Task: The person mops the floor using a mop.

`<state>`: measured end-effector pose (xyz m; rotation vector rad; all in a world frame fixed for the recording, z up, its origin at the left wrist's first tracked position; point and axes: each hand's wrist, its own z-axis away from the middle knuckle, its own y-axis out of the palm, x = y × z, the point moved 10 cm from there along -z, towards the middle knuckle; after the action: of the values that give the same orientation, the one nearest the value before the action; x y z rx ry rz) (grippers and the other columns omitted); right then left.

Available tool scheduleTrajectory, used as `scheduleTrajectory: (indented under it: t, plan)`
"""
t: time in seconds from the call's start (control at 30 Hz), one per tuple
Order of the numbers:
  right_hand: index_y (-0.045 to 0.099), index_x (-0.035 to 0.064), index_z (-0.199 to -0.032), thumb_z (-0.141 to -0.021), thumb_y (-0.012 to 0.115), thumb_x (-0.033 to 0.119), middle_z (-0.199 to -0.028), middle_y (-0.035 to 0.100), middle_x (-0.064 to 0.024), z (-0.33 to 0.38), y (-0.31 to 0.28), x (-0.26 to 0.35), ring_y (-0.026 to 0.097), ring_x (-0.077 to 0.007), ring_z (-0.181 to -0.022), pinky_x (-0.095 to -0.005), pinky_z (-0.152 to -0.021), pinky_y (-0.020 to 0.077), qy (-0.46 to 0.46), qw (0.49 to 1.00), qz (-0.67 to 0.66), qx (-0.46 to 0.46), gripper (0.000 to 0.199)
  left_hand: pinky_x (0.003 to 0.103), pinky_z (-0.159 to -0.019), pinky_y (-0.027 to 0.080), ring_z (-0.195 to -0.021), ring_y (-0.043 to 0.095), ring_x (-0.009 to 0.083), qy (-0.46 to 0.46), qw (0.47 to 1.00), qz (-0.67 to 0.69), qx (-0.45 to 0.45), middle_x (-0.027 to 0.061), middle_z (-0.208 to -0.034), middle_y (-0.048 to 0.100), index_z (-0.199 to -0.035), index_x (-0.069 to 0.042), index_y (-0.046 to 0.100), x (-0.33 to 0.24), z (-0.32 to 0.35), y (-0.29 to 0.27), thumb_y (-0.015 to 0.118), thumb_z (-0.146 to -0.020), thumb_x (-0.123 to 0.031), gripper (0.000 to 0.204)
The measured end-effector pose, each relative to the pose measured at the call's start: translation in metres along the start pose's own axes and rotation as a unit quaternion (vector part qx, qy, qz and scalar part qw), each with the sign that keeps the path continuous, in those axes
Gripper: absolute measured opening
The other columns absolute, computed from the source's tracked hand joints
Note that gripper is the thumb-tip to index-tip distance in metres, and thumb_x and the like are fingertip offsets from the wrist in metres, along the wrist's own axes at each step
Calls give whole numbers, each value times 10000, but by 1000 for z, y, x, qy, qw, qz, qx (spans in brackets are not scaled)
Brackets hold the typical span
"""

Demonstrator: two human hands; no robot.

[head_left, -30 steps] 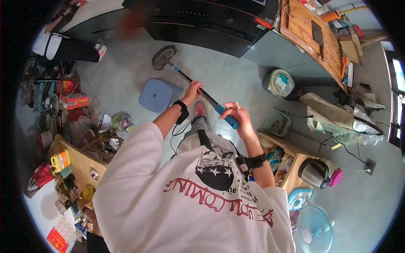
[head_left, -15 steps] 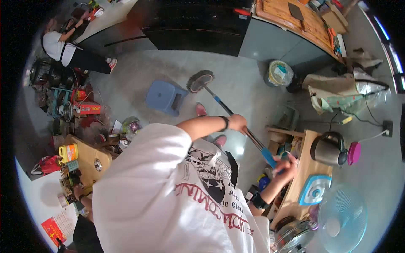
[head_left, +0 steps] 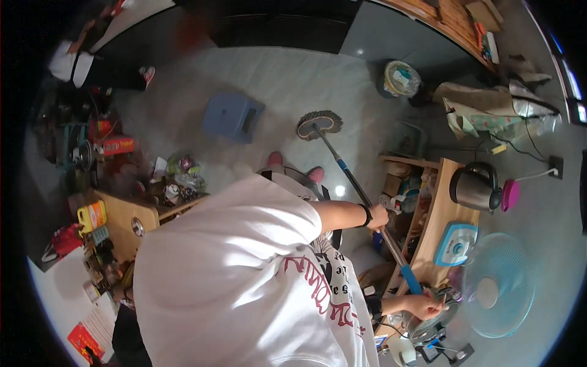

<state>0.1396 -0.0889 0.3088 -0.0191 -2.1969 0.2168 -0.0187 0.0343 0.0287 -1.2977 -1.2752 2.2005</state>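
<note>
A mop (head_left: 361,189) with a dark pole, blue grips and a grey fringed oval head slants across the view. Its head (head_left: 319,125) lies flat on the floor beyond my pink shoes. Partway up the pole, my left hand (head_left: 378,216) is wrapped round it, a black band at the wrist. At the near right, my right hand (head_left: 423,306) closes over the pole's top end, just past the blue grip; some of its fingers are hard to make out.
A blue stool (head_left: 233,117) stands left of the mop head. At right, a wooden shelf unit (head_left: 435,226) bears an electric kettle (head_left: 476,188) and a blue-and-white scale (head_left: 456,243), near a fan (head_left: 488,292). A lined bin (head_left: 400,79) is farther back. A person (head_left: 73,64) stands far left.
The mop head has swung to the right across the floor. Both my hands have moved right and nearer with the pole, and the whole view has shifted somewhat.
</note>
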Motion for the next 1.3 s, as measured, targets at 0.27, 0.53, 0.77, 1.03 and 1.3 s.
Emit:
scheduleTrajectory:
  t: [0.27, 0.53, 0.77, 1.03, 1.3]
  plan:
    - [622, -1, -832, -892, 444, 305, -476, 494, -26, 68, 191, 82, 437, -84, -377, -220, -341, 346, -28, 960, -31, 276, 359, 364, -556, 473, -716, 602, 226, -194, 969, 38, -148, 33, -724, 627, -744, -128, 643, 139, 85, -79, 608, -733, -401, 275]
    - [587, -47, -888, -916, 355, 339, -587, 549, -65, 247, 260, 251, 521, -135, -516, -295, -596, 474, -2, 766, -264, 586, 451, 385, -533, 452, -648, 586, 266, -258, 905, 82, -328, 62, -659, 588, -758, -145, 606, 236, 257, -141, 607, -680, -264, 143]
    - [541, -42, -835, -850, 464, 385, -594, 574, -123, 382, 124, 396, 567, -233, -535, -363, -560, 501, -189, 407, -623, 641, 434, 352, -594, 463, -696, 602, 240, -346, 821, 134, -433, 42, -745, 614, -844, -129, 604, 228, 432, -149, 587, -677, -236, 199]
    - [473, -6, -636, -834, 495, 166, -523, 534, -93, 399, 121, 388, 500, -160, -429, -280, -428, 419, -126, 340, -553, 750, 263, 380, -606, 453, -708, 586, 273, -380, 755, 168, -507, 76, -729, 610, -794, -143, 623, 204, 437, -156, 556, -639, -216, 184]
    - [398, 31, -588, -870, 417, 239, -440, 447, -75, 298, 212, 294, 416, -137, -368, -263, -363, 337, 73, 574, -524, 625, 351, 438, -533, 411, -609, 549, 328, -301, 879, 160, -333, 108, -598, 562, -621, -105, 566, 214, 282, -162, 551, -617, -222, 118]
